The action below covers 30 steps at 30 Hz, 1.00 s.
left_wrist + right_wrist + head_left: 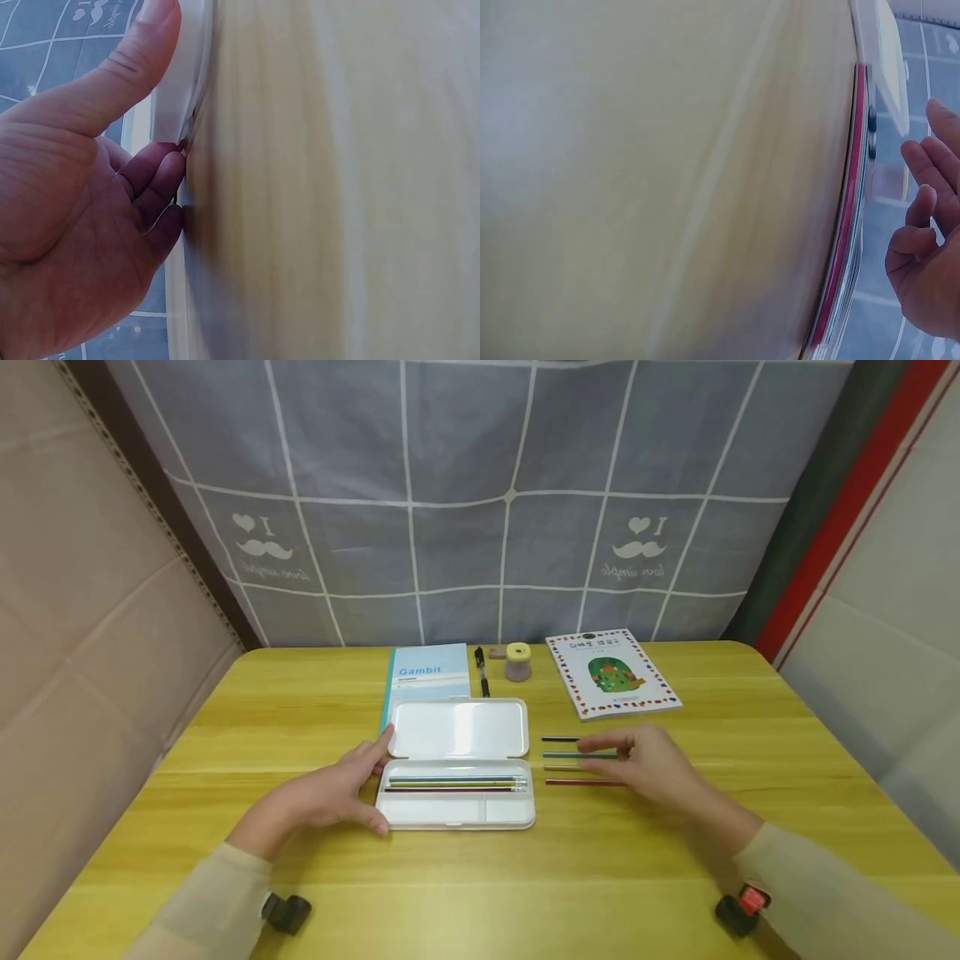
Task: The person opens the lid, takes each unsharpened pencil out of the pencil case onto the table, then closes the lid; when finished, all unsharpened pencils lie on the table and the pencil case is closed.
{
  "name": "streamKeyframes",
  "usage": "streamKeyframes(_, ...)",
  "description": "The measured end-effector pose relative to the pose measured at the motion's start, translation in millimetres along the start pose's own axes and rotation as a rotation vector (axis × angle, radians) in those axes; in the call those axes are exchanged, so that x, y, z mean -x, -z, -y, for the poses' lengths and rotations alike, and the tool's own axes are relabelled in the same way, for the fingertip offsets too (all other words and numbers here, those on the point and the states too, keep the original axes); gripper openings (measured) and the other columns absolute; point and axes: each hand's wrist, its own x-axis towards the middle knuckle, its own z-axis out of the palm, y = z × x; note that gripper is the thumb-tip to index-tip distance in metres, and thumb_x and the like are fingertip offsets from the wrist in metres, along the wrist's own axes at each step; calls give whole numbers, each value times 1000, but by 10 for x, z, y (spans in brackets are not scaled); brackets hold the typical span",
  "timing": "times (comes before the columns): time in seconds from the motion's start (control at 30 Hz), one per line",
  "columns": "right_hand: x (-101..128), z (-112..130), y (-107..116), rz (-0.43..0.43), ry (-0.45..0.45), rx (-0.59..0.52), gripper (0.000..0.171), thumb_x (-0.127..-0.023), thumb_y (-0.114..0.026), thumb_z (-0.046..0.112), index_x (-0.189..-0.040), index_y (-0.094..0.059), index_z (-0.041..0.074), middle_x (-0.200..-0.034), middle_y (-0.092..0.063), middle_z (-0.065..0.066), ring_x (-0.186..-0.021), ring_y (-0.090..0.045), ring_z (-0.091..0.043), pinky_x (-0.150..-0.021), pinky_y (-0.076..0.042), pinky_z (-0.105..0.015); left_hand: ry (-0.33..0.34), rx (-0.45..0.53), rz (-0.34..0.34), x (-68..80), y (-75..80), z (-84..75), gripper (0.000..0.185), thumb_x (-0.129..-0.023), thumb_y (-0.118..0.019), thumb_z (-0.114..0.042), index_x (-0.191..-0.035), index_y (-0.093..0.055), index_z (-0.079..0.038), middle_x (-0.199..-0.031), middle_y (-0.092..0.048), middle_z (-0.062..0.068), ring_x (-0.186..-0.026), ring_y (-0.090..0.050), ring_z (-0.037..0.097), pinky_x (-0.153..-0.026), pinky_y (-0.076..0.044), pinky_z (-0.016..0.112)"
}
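- Landmark: pencil case [435,811], white, on the wood-look table [465,893]. Left to right from there.
- Left sleeve [202,906]: pale, front-left of the case, black camera unit [287,913] at the cuff.
- Left hand [337,789]: at the case's left end. Thumb straight at the near-left corner, index finger extended by the lid, other fingers loosely bent. Touches the case, not clenched.
- Notebook [430,660]: pale blue, "Gambit" on it, behind the case; lid overlaps its near part.
- Case lid [459,728]: swung open, on the far side of the tray.
- Stored pencils [450,783]: inside the case, side by side across the rear of the tray; exact count unclear.
- Pen [482,672]: black and clear, behind the case.
- Spool-like item [517,663]: yellow top, purplish body, behind the case, right of the pen.
- Loose pencils [581,782]: four, right of the case, roughly parallel; dark farthest, then teal, yellowish, red nearest.
- Book [622,697]: white, green picture on cover, back-right of the case.
- Right hand [654,764]: right of the case, over the loose pencils. Thumb and index apart, nothing gripped.
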Motion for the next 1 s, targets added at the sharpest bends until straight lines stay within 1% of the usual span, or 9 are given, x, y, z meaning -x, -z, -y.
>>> streamKeyframes(0.27, -162, 230, -279, 47, 55, -66, 25, -88, -86, 25, -110, -84, 13, -105, -79, 1, -55, -43, -9, -50, -37, -25, 4, 2, 0, -1, 9, -15, 142, -76, -91, -40, -164, 12, 1, -140, -50, 9, -133, -45, 30, -119, -26, 60)
streamKeyframes(0.4, -229, 332, -416, 107, 87, -83, 22, -90, -84, 24, -110, -83, 15, -102, -78, 4, -53, -42, -10, -50, -36, -25, 11, 2, 4, 0, 7, -17, 142, -76, -91, -40, -164, 13, 0, -142, -49, 10, -134, -45, 30, -119, -26, 60)
streamKeyframes(0.5, -268, 394, -502, 160, 107, -86, 21, -91, -83, 25, -111, -83, 16, -102, -78, 6, -60, -48, -12, -53, -38, -24, 12, 4, 8, -7, 0, -24, 142, -77, -91, -41, -164, 13, -1, -144, -48, 10, -134, -45, 29, -119, -26, 59)
streamKeyframes(0.57, -284, 422, -547, 181, 120, -84, 21, -92, -82, 24, -111, -83, 15, -105, -78, 7, -71, -55, -13, -60, -42, -24, 10, 6, 10, -14, -4, -31, 142, -77, -90, -42, -164, 13, -2, -144, -47, 10, -134, -44, 29, -119, -26, 59)
streamKeyframes(0.67, -302, 432, -602, 191, 153, -49, 20, -92, -82, 20, -111, -83, 13, -106, -79, 5, -93, -66, -12, -76, -51, -25, 11, 7, 12, -22, -2, -40, 142, -76, -90, -42, -164, 14, -2, -145, -47, 10, -135, -45, 29, -120, -25, 59)
streamKeyframes(0.73, -311, 434, -634, 192, 165, -19, 20, -92, -82, 18, -111, -83, 11, -105, -79, 5, -102, -69, -13, -85, -55, -31, 10, 8, 13, -23, 3, -46, 142, -76, -91, -41, -164, 14, -2, -145, -46, 11, -135, -45, 30, -120, -25, 60)
streamKeyframes(0.8, -317, 442, -663, 186, 167, 21, 20, -91, -83, 17, -110, -83, 12, -104, -79, 5, -107, -71, -14, -92, -56, -36, 13, 4, 12, -25, 8, -44, 142, -76, -91, -41, -164, 14, -1, -145, -46, 12, -135, -44, 31, -120, -24, 60)
streamKeyframes(0.87, -318, 469, -684, 179, 152, 59, 20, -90, -84, 17, -110, -83, 13, -104, -79, 7, -108, -71, -15, -94, -56, -40, 17, 0, 12, -24, 11, -44, 143, -76, -91, -41, -164, 14, -1, -145, -47, 12, -136, -44, 31, -120, -24, 60)
streamKeyframes(1.0, -327, 545, -716, 159, 134, 158, 20, -88, -86, 19, -107, -84, 17, -102, -79, 9, -105, -72, -14, -93, -56, -39, 23, 2, 14, -21, 13, -35, 143, -76, -91, -42, -164, 14, -1, -144, -46, 12, -136, -44, 31, -120, -23, 60)
